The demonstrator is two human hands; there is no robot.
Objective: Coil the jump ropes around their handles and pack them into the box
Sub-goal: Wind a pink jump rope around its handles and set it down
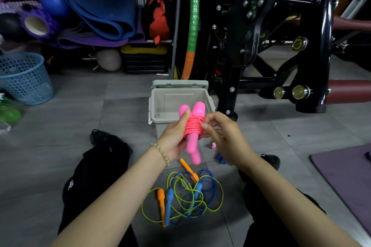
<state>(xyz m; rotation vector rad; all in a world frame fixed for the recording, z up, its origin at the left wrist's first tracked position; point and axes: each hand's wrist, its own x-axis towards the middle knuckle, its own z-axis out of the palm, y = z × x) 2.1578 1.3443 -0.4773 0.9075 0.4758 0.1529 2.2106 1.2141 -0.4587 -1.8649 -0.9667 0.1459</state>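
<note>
Rope bundle (pixel 194 127) between 2 hands (pixel 173 136)

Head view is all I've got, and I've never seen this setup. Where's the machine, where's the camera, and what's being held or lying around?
There is no machine here: a person sits on the floor and works with bare hands. The one picture comes from a camera worn on their head, looking forward and down, so both arms reach in from the bottom edge. The left hand grips a pink jump rope by its two handles, with the cord coiled round them. The right hand pinches at the coil. Just beyond the hands stands the open grey box; what shows of its inside holds no rope. Between the legs lie two loose, tangled ropes: a blue rope and a yellow-green rope with orange handles.
</note>
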